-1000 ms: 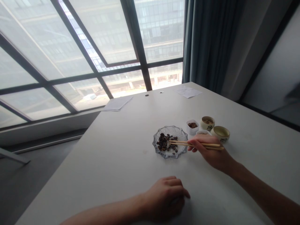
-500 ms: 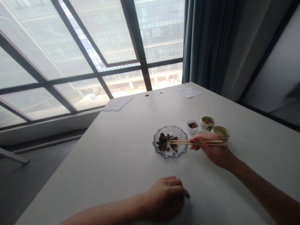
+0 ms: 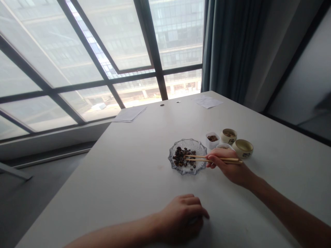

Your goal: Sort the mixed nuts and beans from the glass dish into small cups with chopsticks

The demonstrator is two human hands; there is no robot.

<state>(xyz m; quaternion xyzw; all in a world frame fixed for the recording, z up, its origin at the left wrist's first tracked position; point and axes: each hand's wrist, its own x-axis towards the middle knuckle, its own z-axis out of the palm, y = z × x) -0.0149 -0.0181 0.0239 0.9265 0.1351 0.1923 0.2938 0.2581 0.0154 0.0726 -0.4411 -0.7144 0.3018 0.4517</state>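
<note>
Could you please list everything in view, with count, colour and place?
Flat table: 1, white, beneath the dishes.
Scalloped glass plate: 1, clear, on the table.
Small glossy pieces: many, dark brown, on plate.
Slim wooden chopsticks: 2, tan, tips over the plate.
Square plastic tub: 1, white, beyond plate's right rim.
Small container: 1, white, beside tub, partly hidden.
Round cups, dark-marked: 2, cream, right of tub.
Paper sheets: several, white, far table edge.
Framed window: 1, dark frame, behind.
Long curtain: 1, blue-grey, right of window.
Slanted leg: 1, pale grey, far left.
Left hand: 1, bare, near side.
Right hand: 1, bare, holding the chopsticks.
</note>
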